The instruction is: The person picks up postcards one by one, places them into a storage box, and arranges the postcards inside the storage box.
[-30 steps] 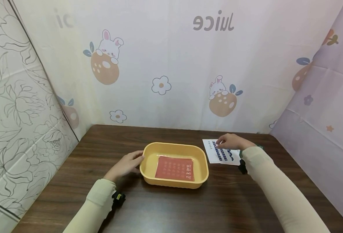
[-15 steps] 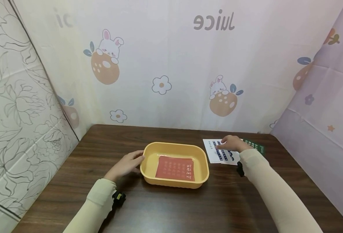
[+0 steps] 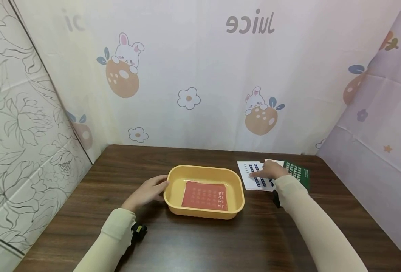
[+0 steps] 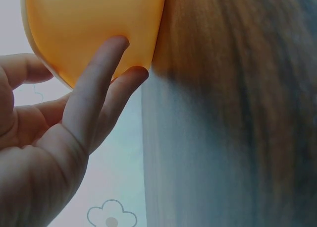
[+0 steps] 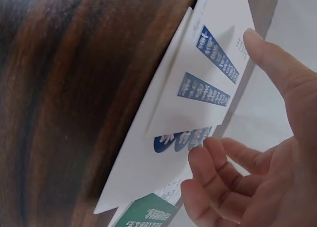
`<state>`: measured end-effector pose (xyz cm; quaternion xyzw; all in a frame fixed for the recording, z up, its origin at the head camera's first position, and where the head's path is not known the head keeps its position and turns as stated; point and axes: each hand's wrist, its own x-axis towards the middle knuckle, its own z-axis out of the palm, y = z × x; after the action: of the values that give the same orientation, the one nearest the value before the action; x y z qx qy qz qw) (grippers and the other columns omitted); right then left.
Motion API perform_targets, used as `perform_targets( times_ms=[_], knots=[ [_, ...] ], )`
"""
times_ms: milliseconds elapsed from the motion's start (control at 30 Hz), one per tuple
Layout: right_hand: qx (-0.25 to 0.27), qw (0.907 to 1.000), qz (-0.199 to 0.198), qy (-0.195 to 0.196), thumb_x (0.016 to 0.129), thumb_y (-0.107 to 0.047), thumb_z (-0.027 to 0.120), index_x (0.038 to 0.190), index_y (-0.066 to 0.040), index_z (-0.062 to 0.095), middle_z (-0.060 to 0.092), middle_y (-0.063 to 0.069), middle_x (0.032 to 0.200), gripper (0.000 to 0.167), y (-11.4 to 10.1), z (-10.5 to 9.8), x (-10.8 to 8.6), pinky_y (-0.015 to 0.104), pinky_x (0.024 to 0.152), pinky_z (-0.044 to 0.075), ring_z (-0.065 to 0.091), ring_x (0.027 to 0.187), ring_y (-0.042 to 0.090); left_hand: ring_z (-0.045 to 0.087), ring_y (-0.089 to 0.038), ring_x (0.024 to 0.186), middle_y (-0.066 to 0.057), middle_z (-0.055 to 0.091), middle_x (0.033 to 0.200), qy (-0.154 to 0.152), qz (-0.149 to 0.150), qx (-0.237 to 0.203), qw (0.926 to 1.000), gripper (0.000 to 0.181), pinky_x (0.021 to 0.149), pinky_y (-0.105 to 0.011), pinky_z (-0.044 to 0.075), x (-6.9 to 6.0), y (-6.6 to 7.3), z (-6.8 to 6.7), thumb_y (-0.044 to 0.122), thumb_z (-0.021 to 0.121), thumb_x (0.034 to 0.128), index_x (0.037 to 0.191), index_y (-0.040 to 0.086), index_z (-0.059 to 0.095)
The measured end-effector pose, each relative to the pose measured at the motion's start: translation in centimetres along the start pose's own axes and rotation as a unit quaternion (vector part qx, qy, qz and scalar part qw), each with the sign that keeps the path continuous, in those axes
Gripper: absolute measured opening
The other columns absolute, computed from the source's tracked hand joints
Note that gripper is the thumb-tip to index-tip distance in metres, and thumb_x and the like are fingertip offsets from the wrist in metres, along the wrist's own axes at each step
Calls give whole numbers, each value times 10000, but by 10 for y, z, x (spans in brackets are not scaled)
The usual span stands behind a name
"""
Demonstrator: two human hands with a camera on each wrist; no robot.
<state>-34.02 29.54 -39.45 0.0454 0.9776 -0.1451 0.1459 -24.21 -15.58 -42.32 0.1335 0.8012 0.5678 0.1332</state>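
Note:
At the left end of a yellow plastic tray [image 3: 203,215], my left hand [image 3: 147,192] has its fingers resting against the rim and outer wall. In the left wrist view, two fairly straight fingers [image 4: 91,88] lie on the tray's outside. A red sheet with faint rows of characters [image 3: 203,196] lies inside the tray. My right hand [image 3: 270,170] is over overlapping white cards with blue printed strips [image 3: 251,181]. Its straight thumb touches the top card [image 5: 218,14] near the edge, while the other fingers, loosely bent, are beside the lower card [image 5: 133,172].
A green card with white characters [image 3: 300,173] lies right of the white cards, partly behind my right hand and wrist. The dark wooden table [image 3: 193,245] meets a printed curtain [image 3: 193,124] at the back; patterned panels stand at both sides.
My right hand has shifted slightly left and nearer, uncovering more of the green card. The white cards look nearly unmoved. My left hand and the tray have stayed in place.

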Motion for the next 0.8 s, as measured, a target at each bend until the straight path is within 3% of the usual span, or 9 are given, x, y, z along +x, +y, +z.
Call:
perform_targets(
  times_ms=[100,300,800],
  knots=[
    [24,9999,140,-17,837,-596,732,1325,160,488,621,296,1143,933,0,2,-1,488,802,555,592,900,341,609,-374,1147,-293,498,1407,-16,20,15,10000,491,786,-422,610,0,-1,0,212,458,1085,1499,-44,388],
    [16,9995,279,-119,830,-628,719,1378,156,437,563,321,1264,998,-3,4,-5,542,908,519,570,990,369,612,-369,1146,-288,502,1404,-29,36,76,10000,491,781,-417,612,1,-1,0,214,456,1086,1499,-41,389],
    [292,9987,394,-146,809,-612,754,1429,171,325,503,357,1301,1087,1,10,7,583,950,503,555,1048,408,640,-322,1082,-266,531,1373,61,-45,118,9999,483,768,-410,614,2,-3,-1,230,463,1083,1489,-27,413]
  ],
)
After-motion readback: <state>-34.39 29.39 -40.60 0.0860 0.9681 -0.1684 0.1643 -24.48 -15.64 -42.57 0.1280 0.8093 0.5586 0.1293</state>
